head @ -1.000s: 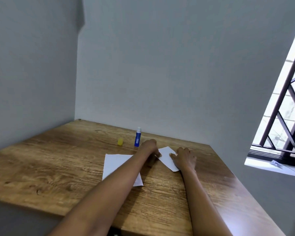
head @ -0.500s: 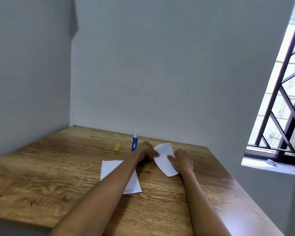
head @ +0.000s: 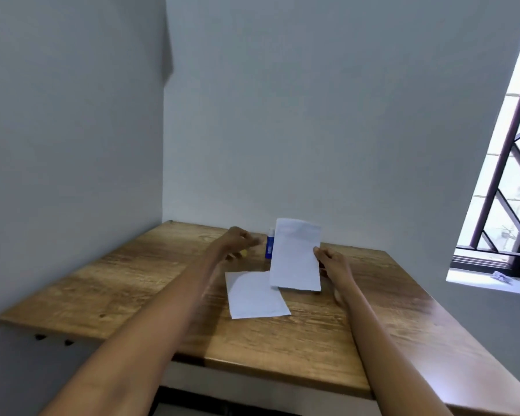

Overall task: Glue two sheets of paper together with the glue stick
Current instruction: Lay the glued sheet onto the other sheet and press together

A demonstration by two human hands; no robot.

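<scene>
My right hand (head: 332,262) pinches the right edge of a small white sheet (head: 294,256) and holds it upright above the wooden table (head: 132,280). A second white sheet (head: 254,295) lies flat on the table below it, its far right corner behind the raised sheet. The blue glue stick (head: 270,243) stands upright with a white tip near the wall, mostly hidden behind the raised sheet. My left hand (head: 237,240) hovers open just left of the glue stick, fingers apart and empty. The yellow cap (head: 244,252) peeks out under my left hand.
Grey walls close the table in at the back and left. A barred window (head: 505,187) with a white sill (head: 493,280) is at the right, with a small object on the sill. The table's front edge is near me.
The right hand has lifted the small sheet from the table to upright. The left hand let go of it and moved left toward the glue stick. The camera view shifted.
</scene>
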